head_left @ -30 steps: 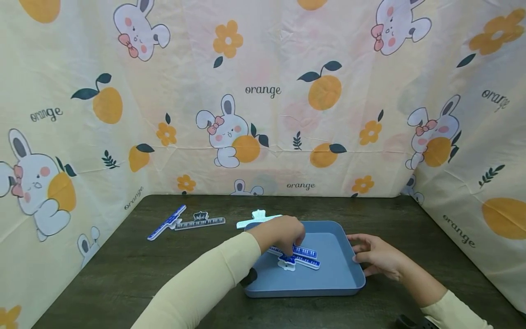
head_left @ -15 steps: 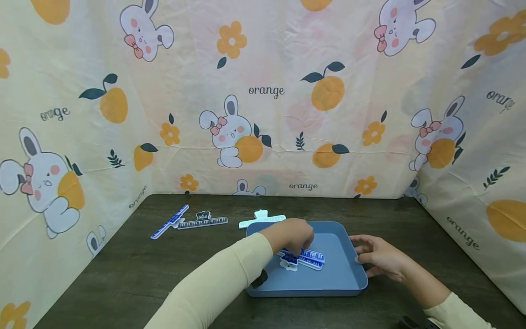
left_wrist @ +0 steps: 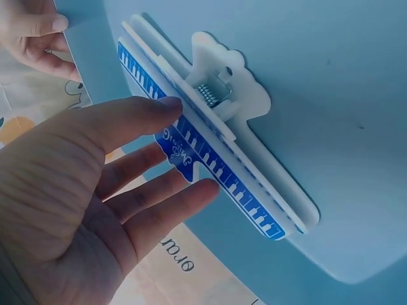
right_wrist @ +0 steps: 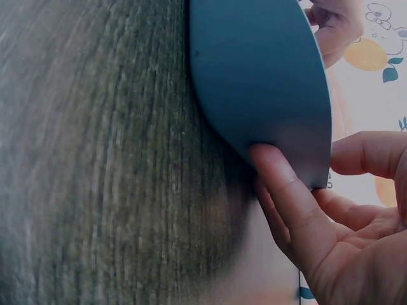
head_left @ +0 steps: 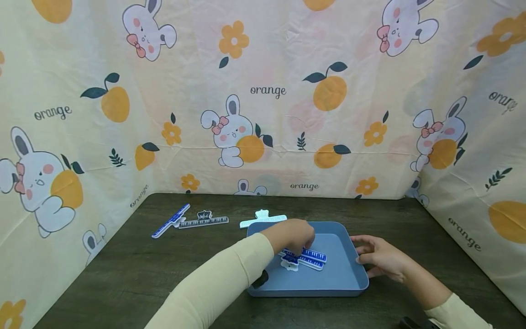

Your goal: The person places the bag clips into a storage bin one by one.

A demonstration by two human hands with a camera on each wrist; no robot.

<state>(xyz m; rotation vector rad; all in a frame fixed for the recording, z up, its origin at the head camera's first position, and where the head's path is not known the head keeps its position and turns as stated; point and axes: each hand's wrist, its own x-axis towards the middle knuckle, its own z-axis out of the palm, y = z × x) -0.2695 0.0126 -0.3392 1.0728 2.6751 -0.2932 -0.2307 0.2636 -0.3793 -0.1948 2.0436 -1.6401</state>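
Observation:
In the head view my left hand [head_left: 292, 234] reaches into a blue-grey tray [head_left: 308, 285] over two blue-and-white clips printed with piano keys. The left wrist view shows its thumb and fingers pinching the blue piano-key clip [left_wrist: 219, 168] along its long bar. Right against that one lies another clip, its white side [left_wrist: 289, 184] and metal spring showing, on the tray floor. My right hand [head_left: 382, 257] is at the tray's right side; in the right wrist view its fingers [right_wrist: 283, 184] hold the wall, one outside and another at the rim.
Behind the tray's far left corner lies a pale mint clip [head_left: 263, 220]. Further left on the dark wooden table [head_left: 135, 274] are a black-and-white clip [head_left: 204, 222] and a blue clip [head_left: 170, 221], close together. A patterned cloth [head_left: 287, 137] stands around the table.
My left hand has moved a little right with the upper blue clip, which now sits closer over the other one. The right hand stays at the tray. The head view has shifted slightly.

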